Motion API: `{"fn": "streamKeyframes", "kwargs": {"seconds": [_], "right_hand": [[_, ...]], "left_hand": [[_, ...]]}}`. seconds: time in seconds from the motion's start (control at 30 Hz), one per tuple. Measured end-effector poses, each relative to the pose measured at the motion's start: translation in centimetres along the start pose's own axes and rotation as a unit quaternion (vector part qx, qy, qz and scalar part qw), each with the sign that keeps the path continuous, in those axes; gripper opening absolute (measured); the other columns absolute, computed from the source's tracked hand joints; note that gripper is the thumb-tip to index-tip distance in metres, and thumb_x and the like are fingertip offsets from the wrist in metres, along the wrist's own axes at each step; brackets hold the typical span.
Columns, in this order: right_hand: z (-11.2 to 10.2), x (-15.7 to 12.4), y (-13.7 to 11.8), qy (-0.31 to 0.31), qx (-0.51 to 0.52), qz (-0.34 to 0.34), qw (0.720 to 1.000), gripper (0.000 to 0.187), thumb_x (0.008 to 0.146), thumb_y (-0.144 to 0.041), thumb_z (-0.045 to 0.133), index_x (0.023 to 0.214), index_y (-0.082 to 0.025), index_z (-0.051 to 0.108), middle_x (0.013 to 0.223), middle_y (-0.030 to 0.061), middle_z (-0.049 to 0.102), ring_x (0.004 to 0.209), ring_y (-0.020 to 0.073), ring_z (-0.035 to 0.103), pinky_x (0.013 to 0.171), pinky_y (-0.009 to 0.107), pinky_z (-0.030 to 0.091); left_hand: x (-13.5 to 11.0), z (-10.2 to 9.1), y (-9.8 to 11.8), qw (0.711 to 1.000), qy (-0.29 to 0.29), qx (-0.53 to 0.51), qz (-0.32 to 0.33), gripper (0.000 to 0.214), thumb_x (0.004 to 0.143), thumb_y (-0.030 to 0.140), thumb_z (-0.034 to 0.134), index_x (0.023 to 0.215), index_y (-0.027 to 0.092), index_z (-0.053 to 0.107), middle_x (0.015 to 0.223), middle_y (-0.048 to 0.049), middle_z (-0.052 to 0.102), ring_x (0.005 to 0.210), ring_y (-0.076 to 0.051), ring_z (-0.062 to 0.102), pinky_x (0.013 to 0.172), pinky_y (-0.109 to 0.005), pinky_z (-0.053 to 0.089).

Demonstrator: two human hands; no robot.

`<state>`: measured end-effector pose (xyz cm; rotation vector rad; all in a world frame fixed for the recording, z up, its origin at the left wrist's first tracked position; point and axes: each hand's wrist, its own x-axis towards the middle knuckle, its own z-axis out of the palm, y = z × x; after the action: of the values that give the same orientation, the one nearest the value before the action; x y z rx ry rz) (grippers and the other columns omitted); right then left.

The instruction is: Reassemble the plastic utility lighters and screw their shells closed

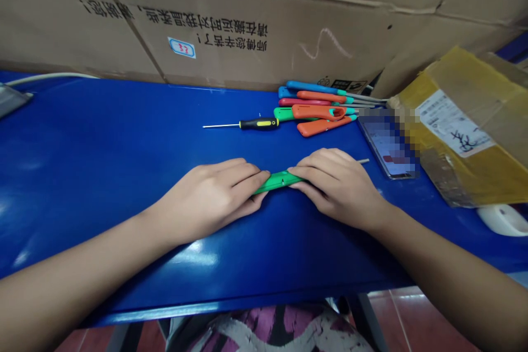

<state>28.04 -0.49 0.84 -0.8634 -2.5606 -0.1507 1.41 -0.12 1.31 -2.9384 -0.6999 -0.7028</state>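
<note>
Both my hands grip a green long-neck lighter (282, 180) just above the blue table. My left hand (216, 192) closes round its handle end, and my right hand (336, 184) wraps the end towards the rod, whose thin grey tip sticks out past the fingers. Only the middle of the green body shows; the rest is under my fingers. Beyond my hands lies a screwdriver (259, 123) with a black and yellow handle. To its right is a pile of similar lighters (317, 111) in orange, blue, red and green, their rods pointing right.
Upright cardboard (214, 66) with printed text closes off the back of the blue table (103, 137). At the right are a phone (388, 146), a box wrapped in yellow tape (462, 121) and a white mouse-like object (504, 220). A cable (53, 76) runs along the back left.
</note>
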Motion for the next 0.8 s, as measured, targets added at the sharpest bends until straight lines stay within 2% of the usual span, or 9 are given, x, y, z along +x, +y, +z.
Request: {"fn": "streamKeyframes", "kwargs": {"seconds": [0.17,0.33,0.53,0.63,0.8], "right_hand": [[0.3,-0.1,-0.5,0.025,-0.015,0.006,1.0,0.014,0.099,-0.02,0.057,0.103,-0.012,0.068,0.088,0.0069,0.071,0.081,0.0217,0.061,0.074,0.037,0.043],[0.2,0.0,-1.0,0.023,0.003,0.014,1.0,0.013,0.099,-0.02,0.057,0.103,-0.013,0.067,0.087,0.0064,0.07,0.08,0.021,0.06,0.075,0.038,0.043],[-0.7,-0.3,1.2,-0.008,0.095,0.043,0.995,0.015,0.097,-0.026,0.064,0.107,-0.016,0.069,0.1,0.0079,0.069,0.094,0.0199,0.063,0.086,0.036,0.049],[-1.0,-0.7,2.2,0.009,0.108,0.061,0.992,0.013,0.096,-0.024,0.064,0.104,-0.015,0.067,0.097,0.0093,0.068,0.091,0.0196,0.063,0.082,0.033,0.052],[-1.0,-0.9,2.3,-0.004,0.064,0.053,0.997,0.012,0.097,-0.026,0.06,0.094,-0.015,0.063,0.087,0.0093,0.067,0.082,0.0228,0.06,0.073,0.037,0.052]], "left_hand": [[0.1,0.4,0.2,0.999,0.044,-0.03,-0.008,0.026,0.098,0.024,0.063,0.116,0.005,0.068,0.096,-0.0118,0.074,0.082,-0.022,0.069,0.076,-0.036,0.061],[0.0,0.6,0.4,0.996,0.076,-0.036,0.001,0.025,0.094,0.018,0.066,0.113,0.002,0.069,0.088,-0.0114,0.073,0.074,-0.02,0.065,0.07,-0.033,0.058],[-0.1,0.3,-0.7,0.995,0.071,-0.07,-0.027,0.026,0.093,0.018,0.068,0.115,0.004,0.07,0.094,-0.0122,0.074,0.078,-0.02,0.066,0.073,-0.033,0.057],[-0.2,0.0,-1.3,0.994,0.079,-0.071,-0.034,0.026,0.092,0.017,0.069,0.114,0.004,0.071,0.094,-0.0128,0.074,0.077,-0.019,0.066,0.072,-0.032,0.057],[-0.1,-0.3,-1.3,0.994,0.073,-0.075,-0.034,0.026,0.093,0.018,0.068,0.115,0.005,0.071,0.094,-0.0128,0.075,0.08,-0.02,0.069,0.076,-0.032,0.058]]}}
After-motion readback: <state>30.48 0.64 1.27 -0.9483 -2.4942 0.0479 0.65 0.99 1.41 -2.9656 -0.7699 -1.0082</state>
